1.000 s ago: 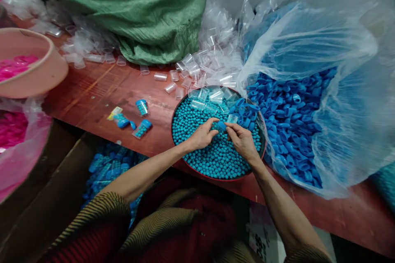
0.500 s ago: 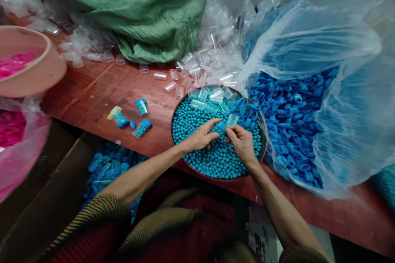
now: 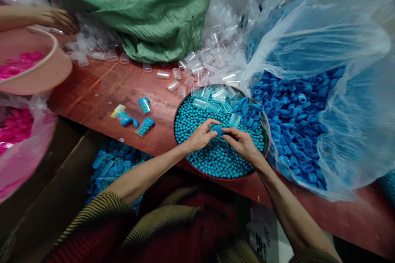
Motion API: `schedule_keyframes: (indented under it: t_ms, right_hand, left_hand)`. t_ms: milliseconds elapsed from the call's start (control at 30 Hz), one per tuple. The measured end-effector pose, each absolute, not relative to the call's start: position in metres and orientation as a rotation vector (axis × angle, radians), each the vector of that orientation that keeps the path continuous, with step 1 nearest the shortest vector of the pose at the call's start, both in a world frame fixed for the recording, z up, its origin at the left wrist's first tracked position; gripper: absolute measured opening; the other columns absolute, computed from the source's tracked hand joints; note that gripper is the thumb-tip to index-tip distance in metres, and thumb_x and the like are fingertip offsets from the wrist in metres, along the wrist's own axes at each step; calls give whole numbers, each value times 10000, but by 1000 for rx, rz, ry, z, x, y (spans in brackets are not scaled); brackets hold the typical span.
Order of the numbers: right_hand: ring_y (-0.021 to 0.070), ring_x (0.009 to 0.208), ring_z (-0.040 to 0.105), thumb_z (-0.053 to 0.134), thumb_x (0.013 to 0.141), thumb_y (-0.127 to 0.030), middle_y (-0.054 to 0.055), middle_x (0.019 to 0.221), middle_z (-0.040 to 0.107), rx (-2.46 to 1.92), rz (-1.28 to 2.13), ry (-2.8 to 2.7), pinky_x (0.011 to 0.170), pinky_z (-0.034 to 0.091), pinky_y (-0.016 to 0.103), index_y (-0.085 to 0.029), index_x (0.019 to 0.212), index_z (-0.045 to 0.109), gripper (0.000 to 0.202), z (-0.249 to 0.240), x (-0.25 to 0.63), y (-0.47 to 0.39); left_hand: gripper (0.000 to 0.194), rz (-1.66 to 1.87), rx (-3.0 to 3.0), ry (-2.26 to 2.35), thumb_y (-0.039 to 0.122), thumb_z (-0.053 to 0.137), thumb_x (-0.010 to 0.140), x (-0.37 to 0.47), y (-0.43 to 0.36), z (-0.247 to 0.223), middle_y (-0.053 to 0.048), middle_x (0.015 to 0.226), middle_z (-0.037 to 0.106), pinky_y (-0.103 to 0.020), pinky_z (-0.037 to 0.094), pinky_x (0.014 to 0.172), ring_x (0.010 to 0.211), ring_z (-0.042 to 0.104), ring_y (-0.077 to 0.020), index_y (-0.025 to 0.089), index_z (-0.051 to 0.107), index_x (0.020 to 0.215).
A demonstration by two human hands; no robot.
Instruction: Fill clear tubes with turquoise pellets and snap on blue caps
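Above a round tray of small turquoise balls, my left hand is closed around a small plastic container with a blue cap. The container's body is mostly hidden by my fingers. My right hand pinches the cap from the other side, thumb and fingertips against it. Just beyond my right fingers a clear plastic cup lies on the balls. Loose blue caps are heaped at the tray's right side, and more clear cups lie along its far side.
Right of the tray, a clear bag holds many blue caps. Filled containers lie left on the red table. A green sack stands behind. Another person's hand reaches above a pink basin. A box below holds filled containers.
My right fingers have shifted over the blue cap, which now faces up more. Another person's hand has come in at the upper left. The view has shifted slightly.
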State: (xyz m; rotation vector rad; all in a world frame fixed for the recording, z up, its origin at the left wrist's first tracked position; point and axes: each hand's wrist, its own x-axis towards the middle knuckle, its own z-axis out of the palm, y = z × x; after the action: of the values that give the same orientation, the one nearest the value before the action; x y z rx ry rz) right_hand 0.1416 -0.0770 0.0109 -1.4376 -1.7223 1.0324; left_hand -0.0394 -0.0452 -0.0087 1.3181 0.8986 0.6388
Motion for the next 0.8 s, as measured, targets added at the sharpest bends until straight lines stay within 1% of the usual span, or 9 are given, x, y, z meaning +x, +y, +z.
schedule_keyframes:
  t_ms: [133, 233, 300, 400, 433, 500, 600, 700, 800]
  right_hand:
    - [114, 589, 585, 632, 739, -331, 32, 915, 674, -1398, 1285, -1526, 596, 517, 290, -213, 1066, 668, 349, 14, 150, -75]
    - [126, 573, 605, 662, 713, -349, 29, 872, 688, -1420, 1303, -1257, 613, 542, 323, -196, 1245, 550, 564, 10, 149, -74]
    - [164, 665, 646, 637, 739, -385, 49, 903, 700, -1449, 1205, -1248, 670, 554, 356, -189, 1282, 514, 590, 7, 143, -76]
    - [232, 973, 640, 525, 834, -432, 101, 1092, 672, -1524, 940, -1514, 855, 518, 403, -200, 1239, 558, 468, 8, 128, -82]
    - [249, 1068, 603, 507, 849, -444, 118, 1166, 638, -1531, 851, -1636, 905, 495, 413, -195, 1261, 539, 483, 8, 123, -85]
    - [287, 1170, 536, 546, 823, -478, 164, 1275, 552, -1528, 704, -1860, 930, 479, 439, -158, 1361, 422, 638, 9, 114, -91]
    - [343, 1065, 581, 630, 740, -521, 231, 1245, 512, -1603, 512, -2025, 774, 536, 464, -85, 1422, 271, 885, 7, 104, -99]
    - [323, 869, 628, 626, 726, -519, 215, 1109, 551, -1700, 365, -2028, 628, 538, 434, -81, 1383, 300, 854, -1, 99, -102]
    - [313, 863, 612, 608, 724, -514, 193, 1059, 552, -1649, 277, -1997, 637, 528, 420, -97, 1345, 328, 799, -10, 99, -101]
  left_hand:
    - [369, 561, 1323, 836, 269, 465, 838, -45, -45, -5, 43, 733, 481, -161, 366, 406, 480, 467, -62, 211, 403, 1198]
    - [359, 553, 1365, 813, 277, 462, 852, -45, -49, -3, 22, 806, 515, -177, 401, 465, 517, 463, -58, 207, 404, 1199]
    - [412, 580, 1412, 828, 273, 460, 855, -43, -51, -1, 12, 830, 520, -200, 426, 516, 548, 463, -67, 207, 387, 1255]
    - [534, 684, 1496, 881, 247, 458, 849, -40, -55, 4, 13, 785, 508, -240, 446, 608, 602, 459, -98, 211, 325, 1365]
    - [550, 718, 1510, 896, 237, 455, 845, -39, -56, 6, 14, 766, 503, -252, 449, 637, 619, 457, -109, 208, 322, 1378]
    - [532, 758, 1495, 916, 220, 449, 838, -37, -58, 9, 13, 744, 498, -269, 449, 675, 639, 452, -121, 188, 361, 1361]
    - [464, 760, 1430, 919, 194, 463, 811, -35, -61, 11, 8, 769, 509, -270, 444, 705, 659, 455, -117, 151, 440, 1272]
    - [375, 770, 1371, 939, 177, 490, 787, -32, -62, 10, 6, 803, 517, -251, 430, 725, 702, 473, -111, 139, 489, 1160]
    - [295, 780, 1311, 975, 173, 497, 790, -29, -62, 9, 26, 753, 505, -226, 417, 678, 671, 469, -98, 153, 510, 1084]
